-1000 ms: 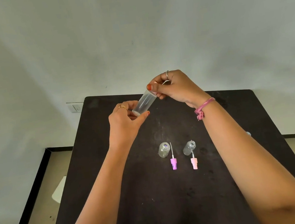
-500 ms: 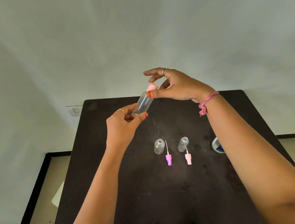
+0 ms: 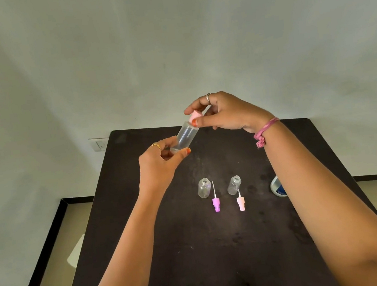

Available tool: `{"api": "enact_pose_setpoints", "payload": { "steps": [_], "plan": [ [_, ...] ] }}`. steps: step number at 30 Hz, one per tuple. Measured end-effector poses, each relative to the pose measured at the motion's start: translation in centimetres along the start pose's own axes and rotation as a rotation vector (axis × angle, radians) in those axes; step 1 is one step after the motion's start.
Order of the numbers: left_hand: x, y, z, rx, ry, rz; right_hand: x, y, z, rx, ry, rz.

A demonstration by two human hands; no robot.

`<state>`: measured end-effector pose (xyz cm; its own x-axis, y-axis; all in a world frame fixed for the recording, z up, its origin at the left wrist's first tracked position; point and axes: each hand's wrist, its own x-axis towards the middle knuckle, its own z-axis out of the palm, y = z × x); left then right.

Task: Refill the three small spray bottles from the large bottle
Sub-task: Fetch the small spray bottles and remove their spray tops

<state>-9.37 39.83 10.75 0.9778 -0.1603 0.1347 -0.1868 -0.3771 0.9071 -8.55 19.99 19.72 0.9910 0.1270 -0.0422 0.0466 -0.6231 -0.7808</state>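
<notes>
Above the dark table (image 3: 175,266) my left hand (image 3: 159,166) grips the base of a small clear spray bottle (image 3: 185,137), which is tilted up to the right. My right hand (image 3: 224,112) pinches its pink spray cap (image 3: 195,115) between thumb and fingers. Two more small clear bottles (image 3: 203,188) (image 3: 234,185) stand open on the table. In front of them lie a purple spray head (image 3: 216,203) and a pink spray head (image 3: 240,203), each with its white tube. The large bottle (image 3: 276,187), white and blue, is mostly hidden behind my right forearm.
A grey wall rises behind the table, with a white switch plate (image 3: 99,144) at the table's far left corner. A pale floor with a black skirting line shows on both sides. A white object (image 3: 77,254) sticks out past the table's left edge.
The camera has tilted a little, so the table sits slightly lower in view. My right fingers have shifted on the pink cap and more of it shows. The bottle stays held in both hands.
</notes>
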Motion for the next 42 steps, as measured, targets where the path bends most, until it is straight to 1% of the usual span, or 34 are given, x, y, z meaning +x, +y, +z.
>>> {"api": "enact_pose_setpoints", "payload": {
  "steps": [2,5,7,9,11,14,17,21,24,26,29,33,39,42],
  "plan": [
    [-0.1,-0.2,-0.1,-0.012,0.010,-0.010,-0.1,-0.2,-0.2,0.054,-0.028,-0.003],
    [-0.2,-0.4,0.0,-0.028,0.010,-0.014,0.2,-0.2,0.2,0.040,-0.002,0.062],
    [-0.1,-0.6,0.0,-0.021,0.004,-0.021,0.5,-0.1,0.4,0.006,-0.002,0.042],
    [-0.1,-0.8,0.0,-0.021,0.006,-0.034,0.5,-0.1,0.3,0.011,-0.036,0.007],
    [-0.1,-1.1,-0.1,-0.026,0.006,-0.040,0.5,-0.3,0.2,0.028,-0.060,0.014],
    [-0.1,-1.3,0.0,-0.033,0.004,-0.045,0.7,-0.3,0.8,-0.040,-0.064,0.104],
    [0.1,-1.7,0.0,-0.024,-0.003,-0.048,1.0,0.2,1.3,-0.080,-0.032,0.096],
    [0.1,-2.6,-0.1,-0.018,-0.042,-0.047,0.7,0.8,0.8,0.000,-0.069,0.055],
    [0.3,-3.5,0.0,0.011,-0.103,-0.070,0.5,1.2,0.8,-0.071,-0.137,0.014],
    [0.4,-4.4,0.2,0.039,-0.147,-0.097,0.4,1.3,0.6,-0.095,-0.143,0.003],
    [0.3,-6.0,0.2,0.053,-0.170,-0.152,0.3,1.8,0.4,-0.049,-0.098,0.014],
    [0.2,-8.0,0.2,0.006,-0.146,-0.234,-0.1,2.8,2.0,0.078,0.016,0.087],
    [-0.1,-10.4,1.0,-0.046,-0.102,-0.350,-0.8,5.1,8.0,0.269,0.218,0.205],
    [-0.3,-11.6,1.4,-0.051,-0.086,-0.399,-1.4,6.4,11.9,0.291,0.269,0.224]
  ]
}}
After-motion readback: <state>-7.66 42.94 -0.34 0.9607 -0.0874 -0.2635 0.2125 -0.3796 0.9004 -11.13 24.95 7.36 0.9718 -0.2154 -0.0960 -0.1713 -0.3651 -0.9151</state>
